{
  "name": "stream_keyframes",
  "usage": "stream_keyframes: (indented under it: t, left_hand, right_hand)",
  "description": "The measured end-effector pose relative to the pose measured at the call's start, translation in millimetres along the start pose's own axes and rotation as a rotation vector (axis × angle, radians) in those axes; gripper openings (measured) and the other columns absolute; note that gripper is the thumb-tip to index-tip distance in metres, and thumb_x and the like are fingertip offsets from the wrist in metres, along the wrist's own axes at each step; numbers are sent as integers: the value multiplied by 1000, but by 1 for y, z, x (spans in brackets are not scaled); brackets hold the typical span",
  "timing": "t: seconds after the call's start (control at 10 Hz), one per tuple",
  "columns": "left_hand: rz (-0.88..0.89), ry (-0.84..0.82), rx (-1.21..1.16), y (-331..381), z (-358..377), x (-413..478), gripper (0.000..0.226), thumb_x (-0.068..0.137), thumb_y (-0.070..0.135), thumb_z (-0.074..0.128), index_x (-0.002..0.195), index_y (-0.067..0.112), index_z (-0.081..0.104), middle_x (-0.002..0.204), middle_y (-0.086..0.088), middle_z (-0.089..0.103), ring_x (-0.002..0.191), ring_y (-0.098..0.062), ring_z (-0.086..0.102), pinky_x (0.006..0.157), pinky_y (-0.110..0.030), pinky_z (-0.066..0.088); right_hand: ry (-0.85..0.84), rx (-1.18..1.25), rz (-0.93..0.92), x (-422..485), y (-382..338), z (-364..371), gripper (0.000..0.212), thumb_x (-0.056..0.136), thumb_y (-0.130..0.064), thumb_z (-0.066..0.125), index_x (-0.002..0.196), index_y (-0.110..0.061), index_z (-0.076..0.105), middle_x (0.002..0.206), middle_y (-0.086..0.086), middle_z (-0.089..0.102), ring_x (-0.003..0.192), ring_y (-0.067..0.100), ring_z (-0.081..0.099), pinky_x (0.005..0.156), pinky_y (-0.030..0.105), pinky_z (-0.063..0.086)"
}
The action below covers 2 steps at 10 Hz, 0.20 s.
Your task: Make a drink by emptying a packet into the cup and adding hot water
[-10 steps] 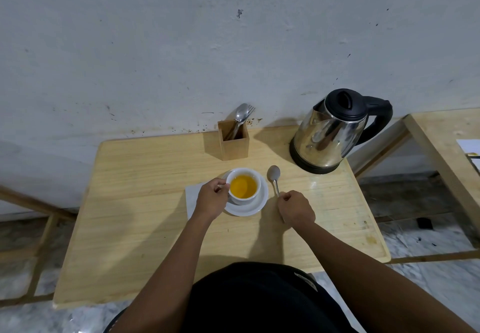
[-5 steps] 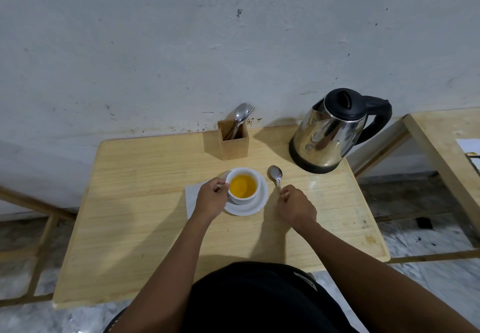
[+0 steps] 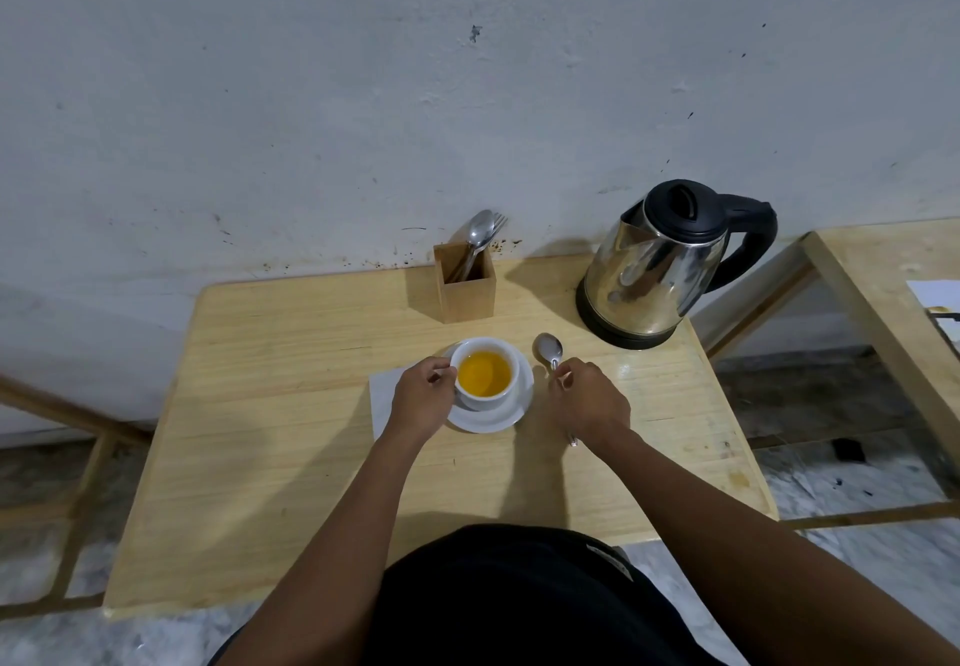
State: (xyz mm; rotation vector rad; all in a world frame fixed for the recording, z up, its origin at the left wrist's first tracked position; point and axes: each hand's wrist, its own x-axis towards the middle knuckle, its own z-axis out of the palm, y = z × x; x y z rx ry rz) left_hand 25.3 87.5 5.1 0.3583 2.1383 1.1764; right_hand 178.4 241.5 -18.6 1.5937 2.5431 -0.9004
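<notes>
A white cup point(image 3: 470, 353) full of orange drink stands on a white saucer point(image 3: 506, 418) in the middle of the wooden table point(image 3: 291, 436). My left hand point(image 3: 422, 400) holds the cup at its left side. Just right of the saucer, my right hand point(image 3: 589, 403) grips the handle of a metal spoon point(image 3: 548, 351); the bowl points away from me and the handle's end sticks out under my wrist. A steel kettle point(image 3: 649, 275) with a black lid and handle stands at the back right.
A wooden holder point(image 3: 465, 288) with a spoon and a fork stands at the back, by the wall. A white napkin point(image 3: 383, 395) lies under my left hand and the saucer. A second wooden table point(image 3: 883, 291) is to the right, across a gap.
My right hand has slid up the spoon's handle toward its bowl. The spoon has shifted slightly. My left hand has stayed on the cup.
</notes>
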Motion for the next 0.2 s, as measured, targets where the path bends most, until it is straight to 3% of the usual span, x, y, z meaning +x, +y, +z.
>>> stream_keyframes:
  t: [0.2]
  left_hand:
    - [84, 75, 164, 14, -11, 2, 32, 93, 34, 54, 118, 17, 63, 117, -10, 59, 90, -16, 53, 76, -27, 39]
  right_hand:
    - [24, 103, -201, 7, -17, -13, 16, 94, -33, 51, 103, -24, 61, 106, -1, 60, 94, 21, 61, 77, 36, 51]
